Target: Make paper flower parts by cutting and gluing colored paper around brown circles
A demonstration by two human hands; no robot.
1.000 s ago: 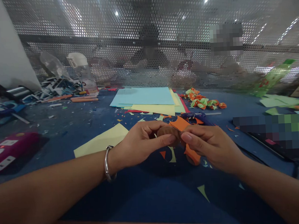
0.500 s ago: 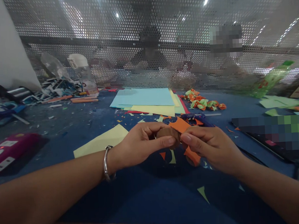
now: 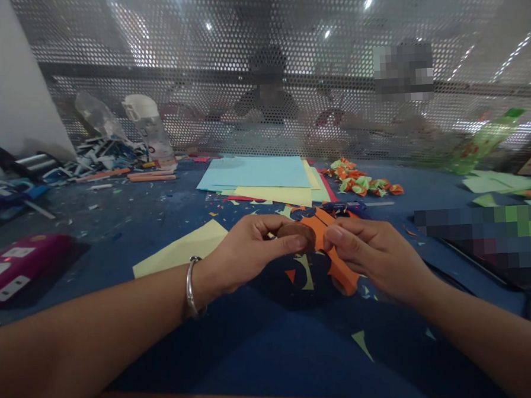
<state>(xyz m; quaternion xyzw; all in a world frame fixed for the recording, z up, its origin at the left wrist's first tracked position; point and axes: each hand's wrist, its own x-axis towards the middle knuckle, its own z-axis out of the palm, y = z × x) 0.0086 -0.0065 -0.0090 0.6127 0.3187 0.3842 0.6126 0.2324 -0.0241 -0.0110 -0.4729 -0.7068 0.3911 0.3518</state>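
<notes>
Between thumb and fingers, my left hand point(image 3: 250, 247) grips a brown round disc point(image 3: 303, 235); its material is unclear. My right hand point(image 3: 368, 247) is closed in a pinch on a piece of orange paper point(image 3: 319, 221), which lies close against the disc's right side. Whether paper and disc are joined cannot be made out. Below my right fingers, an orange paper scrap point(image 3: 345, 276) with curved cut edges rests on the blue table. A pale green offcut point(image 3: 305, 273) and a small orange triangle point(image 3: 290, 275) lie under the disc.
Coloured sheets point(image 3: 255, 173) are stacked behind my hands, near crumpled orange and green paper pieces point(image 3: 362, 182). A yellow sheet point(image 3: 179, 249) lies by my left wrist. A magenta power strip point(image 3: 24, 265) sits left, a clear bottle point(image 3: 153, 133) at back left. A perforated metal screen point(image 3: 196, 66) stands behind.
The brown disc has tipped to a flatter angle in my left hand. The orange paper in my right hand now shows more of its face beside it.
</notes>
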